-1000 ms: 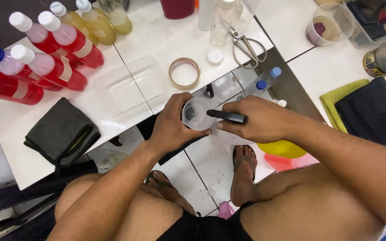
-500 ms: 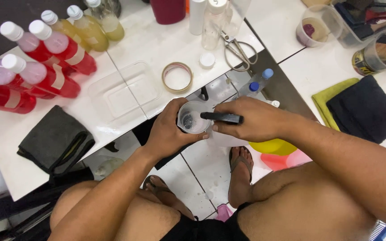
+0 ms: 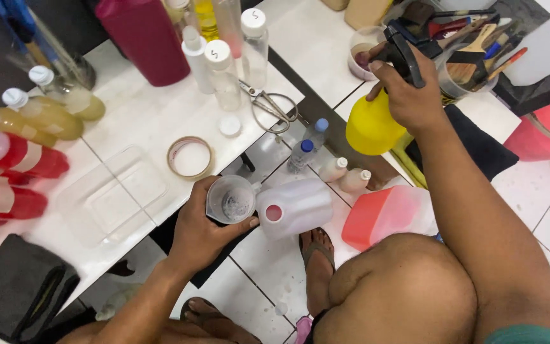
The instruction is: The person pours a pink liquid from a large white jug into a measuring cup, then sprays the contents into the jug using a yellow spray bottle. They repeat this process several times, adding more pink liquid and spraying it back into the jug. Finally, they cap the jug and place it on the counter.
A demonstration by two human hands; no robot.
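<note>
The left hand (image 3: 202, 232) grasps a small clear cup (image 3: 230, 199), fingers wrapped under the base and thumb across the near wall, so the mouth stays upward and level. The cup hangs off the near edge of the white surface (image 3: 141, 121), above the tiled floor (image 3: 259, 267), and shows a little pale residue at its bottom. Just beside it on the floor stands a translucent jug (image 3: 295, 205) with a pink round opening.

The right hand (image 3: 408, 95) is clenched on the black trigger head of a yellow spray bottle (image 3: 372, 127), lifted clear of the floor, well apart from the cup.

On the surface, a roll of tape (image 3: 190, 157) lies near the near edge. A clear tray (image 3: 112, 200) lies to its left. Scissors (image 3: 268, 105) lie close to the right edge. Red bottles (image 3: 14, 165) and yellow bottles (image 3: 52, 114) lie along the left side. Small capped bottles (image 3: 310, 145) stand on the floor under the right edge.
</note>
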